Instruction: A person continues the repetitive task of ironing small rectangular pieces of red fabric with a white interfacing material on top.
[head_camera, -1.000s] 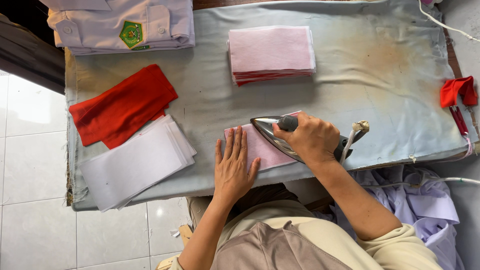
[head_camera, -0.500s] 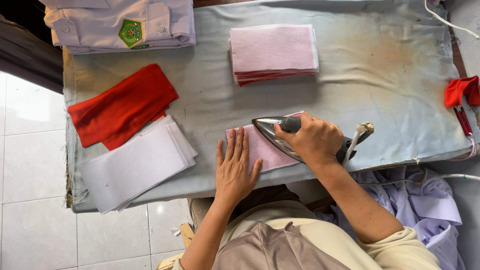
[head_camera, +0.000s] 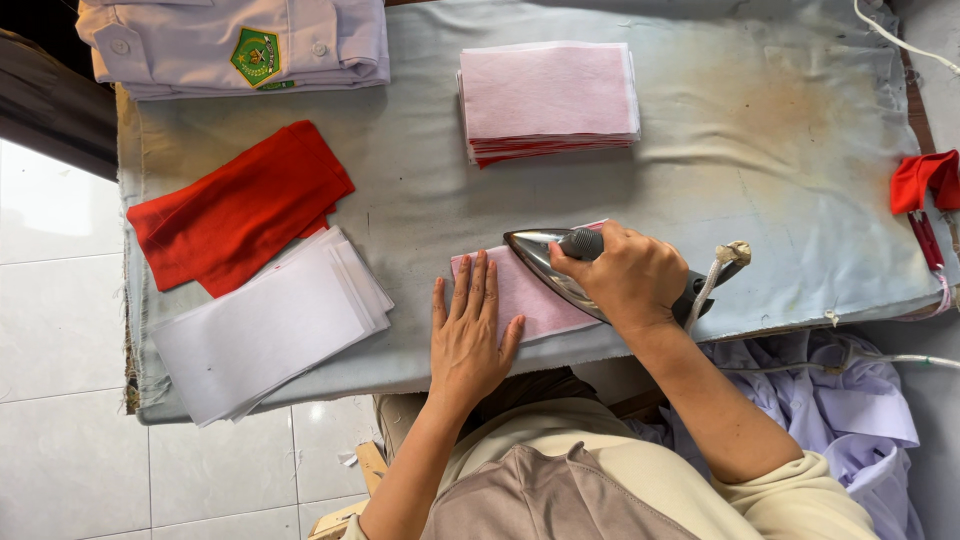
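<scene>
Our right hand (head_camera: 630, 275) has its fingers wrapped around the iron (head_camera: 560, 265), hiding most of it, on the pink cloth piece (head_camera: 525, 295) near the table's (head_camera: 760, 150) front edge. Left hand (head_camera: 468, 335) lies flat, fingers spread, pinning the cloth — tiled floor (head_camera: 55, 320) on the left.

You get soft, even daylight across the frame, bright on the white floor tiles (head_camera: 60, 330) at lower left and falling to near black in the upper left corner. Shadows are faint, just thin soft edges beneath the iron (head_camera: 560, 270) and the cloth stacks; a mild sheen sits on its metal nose. Focus stays sharp throughout, with no motion blur and little edge bending.
</scene>
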